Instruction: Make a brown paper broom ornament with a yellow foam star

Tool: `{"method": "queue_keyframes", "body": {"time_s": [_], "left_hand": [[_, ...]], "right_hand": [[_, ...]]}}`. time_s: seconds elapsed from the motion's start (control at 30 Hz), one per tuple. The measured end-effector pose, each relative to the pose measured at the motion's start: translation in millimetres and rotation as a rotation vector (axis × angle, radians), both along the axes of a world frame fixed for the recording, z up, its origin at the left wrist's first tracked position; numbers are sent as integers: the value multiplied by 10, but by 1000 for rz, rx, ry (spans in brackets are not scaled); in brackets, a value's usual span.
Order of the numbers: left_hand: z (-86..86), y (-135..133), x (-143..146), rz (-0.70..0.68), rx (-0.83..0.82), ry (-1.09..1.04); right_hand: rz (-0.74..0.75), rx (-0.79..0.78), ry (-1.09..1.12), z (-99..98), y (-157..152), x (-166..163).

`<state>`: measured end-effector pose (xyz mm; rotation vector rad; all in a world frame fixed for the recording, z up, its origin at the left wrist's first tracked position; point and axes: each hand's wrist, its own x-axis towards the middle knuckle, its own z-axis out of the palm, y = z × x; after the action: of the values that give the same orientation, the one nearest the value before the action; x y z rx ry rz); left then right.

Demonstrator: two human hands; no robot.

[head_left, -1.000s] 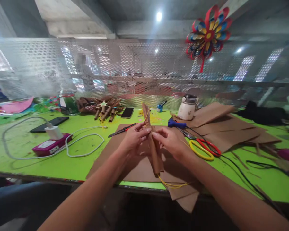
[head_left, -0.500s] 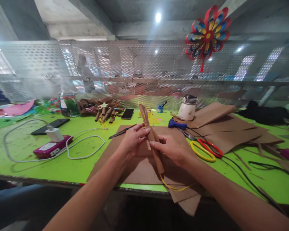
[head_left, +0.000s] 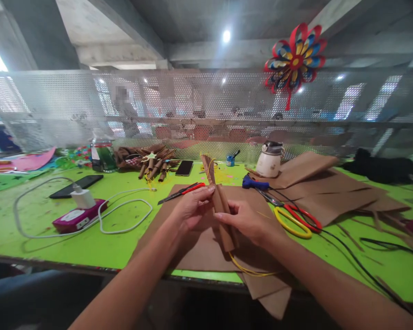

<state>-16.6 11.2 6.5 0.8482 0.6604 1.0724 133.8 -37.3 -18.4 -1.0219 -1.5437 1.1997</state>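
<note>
A rolled piece of brown paper [head_left: 226, 236] with a pleated upper end stands tilted between my hands. My left hand [head_left: 195, 206] pinches it near the pleated part. Lower on its right side, my right hand [head_left: 242, 220] grips the roll between thumb and fingers. Yellow string [head_left: 248, 269] trails from the roll's lower end. Under my hands lies a flat brown paper sheet [head_left: 158, 243]. A cutter knife [head_left: 179, 192] and a red-handled tool rest at the sheet's far left edge.
Scissors with yellow and red handles [head_left: 292, 222] and a blue glue gun [head_left: 254, 182] lie to the right. Behind them are brown paper pieces [head_left: 351, 190] and a white flask [head_left: 269, 162]. A purple power strip [head_left: 77, 220] with a white cable sits left. Finished-looking paper bundles [head_left: 154, 167] and a phone [head_left: 185, 168] are farther back.
The view has tilted up slightly, so everything sits a little lower. Both hands keep their hold on the paper roll, with hardly any other movement.
</note>
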Motion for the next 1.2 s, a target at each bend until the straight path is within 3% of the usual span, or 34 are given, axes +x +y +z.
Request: {"method": "queue_keyframes", "body": {"time_s": [0.23, 0.67, 0.83, 0.93, 1.03, 1.1, 1.2], "left_hand": [[13, -11, 21, -35, -72, 37], [-94, 181, -110, 144, 31, 26], [-132, 273, -192, 181, 42, 23], [-104, 269, -213, 154, 18, 59], [-58, 220, -203, 97, 7, 87], [-37, 180, -182, 64, -8, 102], [-18, 135, -145, 40, -26, 102]], "right_hand": [[-22, -22, -56, -5, -14, 16], [283, -178, -143, 27, -82, 15], [350, -156, -422, 121, -102, 108], [249, 23, -551, 234, -5, 295], [43, 251, -560, 334, 158, 574], [-119, 287, -561, 387, 265, 779], [-315, 220, -583, 470, 399, 1075]]}}
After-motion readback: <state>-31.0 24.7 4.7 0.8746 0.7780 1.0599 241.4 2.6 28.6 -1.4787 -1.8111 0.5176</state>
